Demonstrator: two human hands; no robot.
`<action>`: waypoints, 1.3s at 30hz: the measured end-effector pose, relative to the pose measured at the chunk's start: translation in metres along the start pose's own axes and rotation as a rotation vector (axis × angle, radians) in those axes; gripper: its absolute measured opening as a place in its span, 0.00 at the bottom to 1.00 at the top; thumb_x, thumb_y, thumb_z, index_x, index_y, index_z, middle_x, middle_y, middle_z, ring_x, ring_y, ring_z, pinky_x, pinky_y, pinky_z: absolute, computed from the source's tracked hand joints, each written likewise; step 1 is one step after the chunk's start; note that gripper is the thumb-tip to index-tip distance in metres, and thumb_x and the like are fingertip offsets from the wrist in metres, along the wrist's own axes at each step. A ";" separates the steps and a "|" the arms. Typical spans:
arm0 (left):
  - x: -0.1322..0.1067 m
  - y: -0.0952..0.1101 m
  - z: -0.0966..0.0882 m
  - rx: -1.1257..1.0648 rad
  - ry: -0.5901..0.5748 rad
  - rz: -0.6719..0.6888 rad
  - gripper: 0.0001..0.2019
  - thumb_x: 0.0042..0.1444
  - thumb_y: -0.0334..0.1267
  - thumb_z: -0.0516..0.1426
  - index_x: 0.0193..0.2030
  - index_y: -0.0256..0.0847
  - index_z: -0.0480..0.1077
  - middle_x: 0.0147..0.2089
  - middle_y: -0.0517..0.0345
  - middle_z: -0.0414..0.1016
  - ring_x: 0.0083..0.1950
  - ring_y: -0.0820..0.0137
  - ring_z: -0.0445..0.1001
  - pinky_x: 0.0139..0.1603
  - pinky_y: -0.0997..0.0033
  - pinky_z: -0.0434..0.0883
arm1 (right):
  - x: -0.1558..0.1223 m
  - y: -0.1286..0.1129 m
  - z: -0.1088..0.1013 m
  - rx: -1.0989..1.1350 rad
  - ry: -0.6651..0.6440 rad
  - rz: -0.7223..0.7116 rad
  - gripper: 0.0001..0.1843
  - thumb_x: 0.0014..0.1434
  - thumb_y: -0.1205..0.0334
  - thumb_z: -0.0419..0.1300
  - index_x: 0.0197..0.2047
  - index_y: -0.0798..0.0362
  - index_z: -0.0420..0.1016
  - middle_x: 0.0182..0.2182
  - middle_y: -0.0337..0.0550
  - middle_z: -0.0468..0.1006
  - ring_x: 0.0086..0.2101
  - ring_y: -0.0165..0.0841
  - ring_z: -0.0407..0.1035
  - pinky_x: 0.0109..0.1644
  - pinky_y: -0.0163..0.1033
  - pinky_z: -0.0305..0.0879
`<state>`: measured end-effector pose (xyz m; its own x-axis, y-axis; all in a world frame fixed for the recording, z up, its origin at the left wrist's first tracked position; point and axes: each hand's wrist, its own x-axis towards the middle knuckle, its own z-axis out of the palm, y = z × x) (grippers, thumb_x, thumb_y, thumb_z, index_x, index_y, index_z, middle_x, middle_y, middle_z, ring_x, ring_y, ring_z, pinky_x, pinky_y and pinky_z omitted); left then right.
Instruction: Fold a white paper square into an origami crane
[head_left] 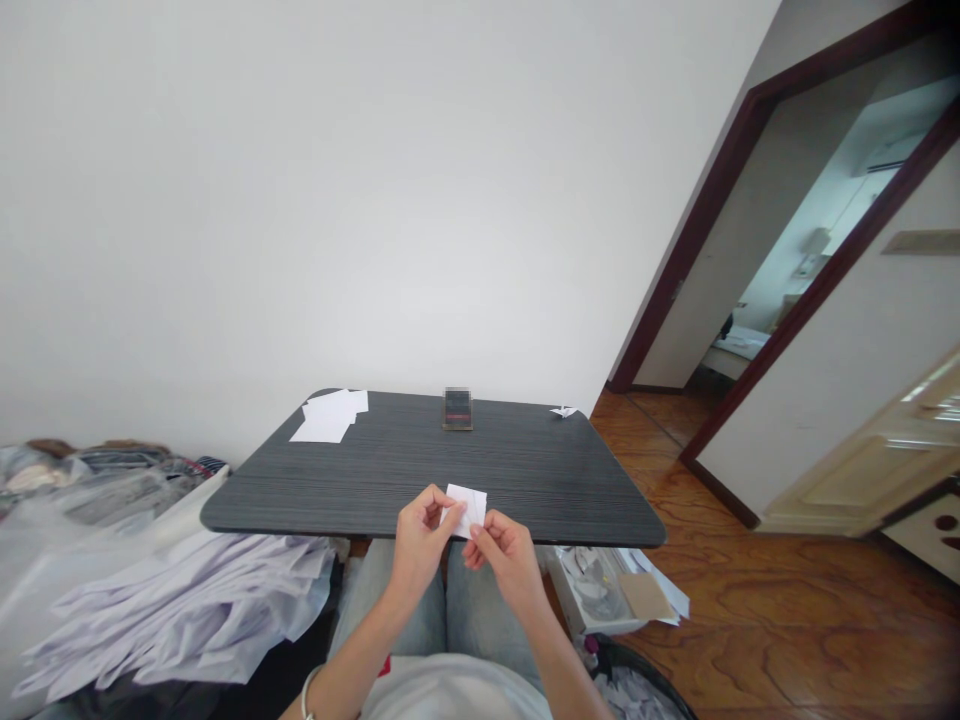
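A small square of folded white paper (469, 500) is held up at the near edge of the dark table (405, 470). My left hand (424, 530) pinches its left side between thumb and fingers. At the lower right corner, my right hand (504, 552) grips it with thumb and forefinger, the other fingers curled. Creases show faintly on the paper, but the fold's exact form is too small to make out. Both hands are close together, just over the table's front edge.
White paper sheets (326, 415) lie at the table's back left. A small framed dark object (457, 408) stands at the back middle, and a folded white paper piece (563, 411) sits back right. White cloth (195, 610) is piled at left; a box (592, 590) stands below right.
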<state>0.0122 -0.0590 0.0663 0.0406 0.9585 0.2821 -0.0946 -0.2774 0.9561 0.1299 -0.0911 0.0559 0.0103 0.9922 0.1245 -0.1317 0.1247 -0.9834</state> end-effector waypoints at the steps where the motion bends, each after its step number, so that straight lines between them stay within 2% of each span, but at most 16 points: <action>1: 0.000 0.000 -0.001 -0.008 -0.015 -0.010 0.10 0.45 0.39 0.59 0.21 0.37 0.62 0.19 0.65 0.61 0.22 0.77 0.60 0.23 0.78 0.58 | 0.000 0.000 0.000 -0.001 0.002 0.001 0.16 0.51 0.52 0.58 0.22 0.55 0.64 0.16 0.38 0.72 0.17 0.26 0.64 0.21 0.30 0.60; 7: 0.003 -0.001 -0.007 -0.044 -0.145 -0.040 0.08 0.42 0.35 0.60 0.24 0.37 0.63 0.22 0.65 0.65 0.23 0.77 0.63 0.26 0.78 0.60 | 0.001 0.001 -0.002 0.016 -0.001 0.006 0.15 0.50 0.53 0.58 0.21 0.55 0.63 0.16 0.37 0.71 0.16 0.25 0.64 0.20 0.29 0.59; 14: 0.005 0.000 -0.007 -0.100 -0.197 -0.096 0.11 0.39 0.33 0.61 0.25 0.38 0.60 0.24 0.63 0.69 0.26 0.75 0.67 0.28 0.77 0.63 | 0.001 0.000 -0.002 0.015 0.012 0.010 0.16 0.49 0.53 0.59 0.21 0.55 0.62 0.15 0.36 0.71 0.16 0.25 0.63 0.20 0.30 0.59; 23: 0.006 0.001 -0.008 -0.066 -0.115 -0.104 0.12 0.38 0.34 0.61 0.24 0.39 0.60 0.22 0.65 0.68 0.24 0.75 0.68 0.26 0.77 0.65 | 0.002 0.001 -0.006 -0.001 -0.020 -0.008 0.18 0.54 0.50 0.52 0.22 0.55 0.66 0.17 0.38 0.72 0.18 0.26 0.66 0.21 0.29 0.61; 30: 0.006 0.003 -0.007 -0.058 -0.075 -0.092 0.11 0.38 0.34 0.62 0.24 0.38 0.61 0.21 0.67 0.67 0.23 0.76 0.67 0.25 0.78 0.64 | 0.002 0.001 -0.005 -0.054 -0.007 -0.007 0.13 0.50 0.54 0.59 0.24 0.55 0.66 0.18 0.37 0.72 0.18 0.26 0.66 0.22 0.30 0.62; 39: 0.005 -0.002 -0.006 -0.054 -0.059 -0.095 0.11 0.38 0.34 0.62 0.25 0.38 0.61 0.21 0.65 0.68 0.23 0.76 0.67 0.25 0.78 0.64 | 0.004 0.005 -0.006 -0.026 0.012 0.040 0.15 0.48 0.52 0.59 0.21 0.55 0.66 0.15 0.36 0.71 0.15 0.25 0.65 0.19 0.29 0.61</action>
<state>0.0061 -0.0532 0.0657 0.1101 0.9744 0.1960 -0.1406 -0.1799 0.9736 0.1350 -0.0865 0.0511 0.0173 0.9964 0.0831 -0.1069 0.0845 -0.9907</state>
